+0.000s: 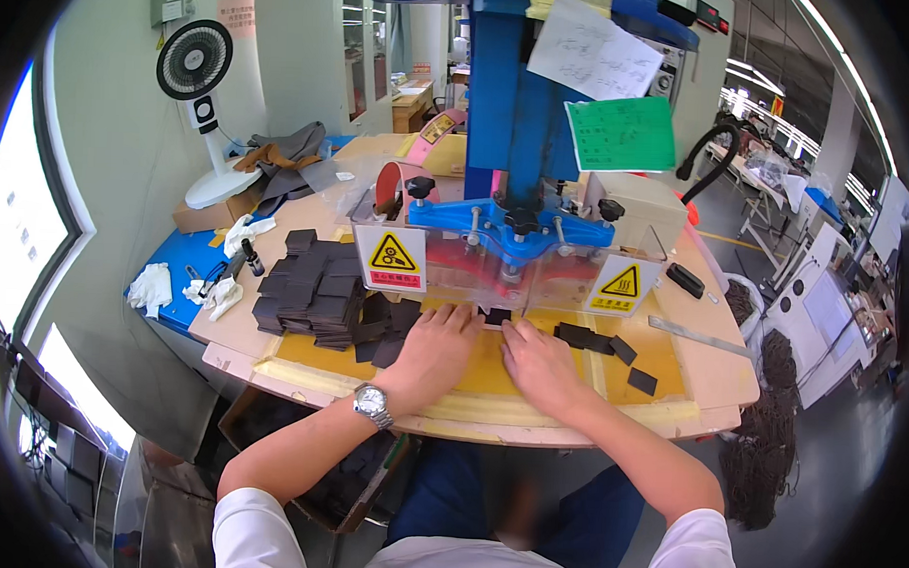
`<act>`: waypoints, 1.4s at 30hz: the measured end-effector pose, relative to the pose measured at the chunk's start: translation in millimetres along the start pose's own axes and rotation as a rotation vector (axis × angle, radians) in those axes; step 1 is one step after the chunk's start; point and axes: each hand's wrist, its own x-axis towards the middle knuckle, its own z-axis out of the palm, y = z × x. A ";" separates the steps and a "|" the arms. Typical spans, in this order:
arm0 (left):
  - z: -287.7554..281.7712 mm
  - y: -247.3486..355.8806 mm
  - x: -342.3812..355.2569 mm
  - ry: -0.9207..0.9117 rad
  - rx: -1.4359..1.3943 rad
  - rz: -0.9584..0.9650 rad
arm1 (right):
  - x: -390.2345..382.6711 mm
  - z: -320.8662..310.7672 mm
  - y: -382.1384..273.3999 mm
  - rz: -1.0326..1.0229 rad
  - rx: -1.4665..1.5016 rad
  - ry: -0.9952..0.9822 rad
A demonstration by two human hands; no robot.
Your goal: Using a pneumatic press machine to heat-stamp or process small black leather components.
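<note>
1. Head view: left hand [440,346] and right hand [542,363] flank a dark piece [496,317] at the blue press [489,105], fingers bunched, probably steadying it; can't tell if either pinches
2. Dark stack [312,284] toward the left edge of the bench [235,322], loose pieces [643,381] toward its right front corner, likely for easy reach

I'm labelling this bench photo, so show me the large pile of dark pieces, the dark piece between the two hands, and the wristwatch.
Pile of dark pieces [314,287]: head view, middle of the pile.
Dark piece [495,316]: head view, its upper face.
Wristwatch [371,400]: head view, its dial.
</note>
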 end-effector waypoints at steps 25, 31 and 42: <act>146.7 181.2 -199.1 -0.441 -0.838 -0.011 | -274.8 219.1 49.9 0.369 0.184 -0.418; 154.5 180.8 -196.5 -0.459 -0.845 -0.047 | -369.2 243.3 -4.5 0.480 0.428 -1.130; 31.9 137.4 -204.0 0.081 -0.860 -0.565 | -445.8 387.3 33.1 0.155 -0.004 -1.027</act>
